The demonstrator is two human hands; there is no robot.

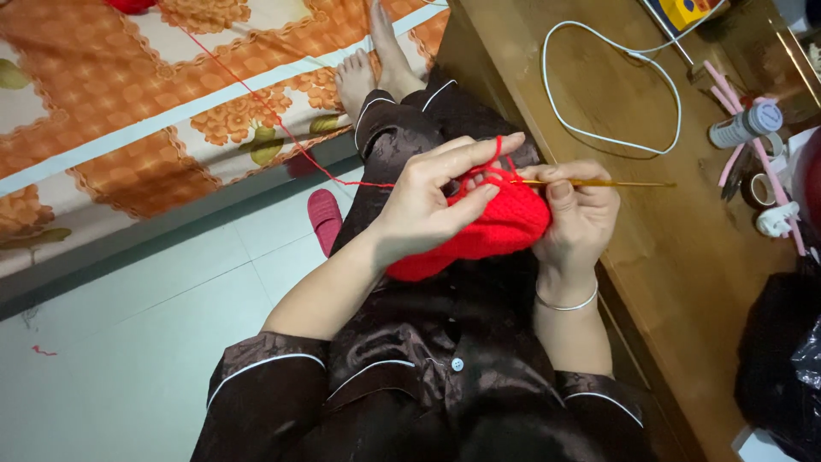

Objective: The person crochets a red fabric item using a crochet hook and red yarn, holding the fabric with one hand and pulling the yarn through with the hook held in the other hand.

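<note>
A red crocheted piece (492, 231) rests over my lap, held between both hands. My left hand (432, 201) grips its left side, and red yarn is looped over the raised index finger. My right hand (577, 214) pinches a thin golden crochet hook (599, 183), whose tip is in the work's upper edge while its handle points right over the desk. A strand of red yarn (256, 98) runs from my left hand up across the bed to a red yarn ball (130, 5) at the top edge.
A wooden desk (599, 94) on the right carries a white cable (616, 81), pink sticks (757, 150), a small bottle (744, 126) and tape rolls. A black bag (782, 359) sits lower right. An orange-patterned bed (128, 94) and a red slipper (325, 218) lie left.
</note>
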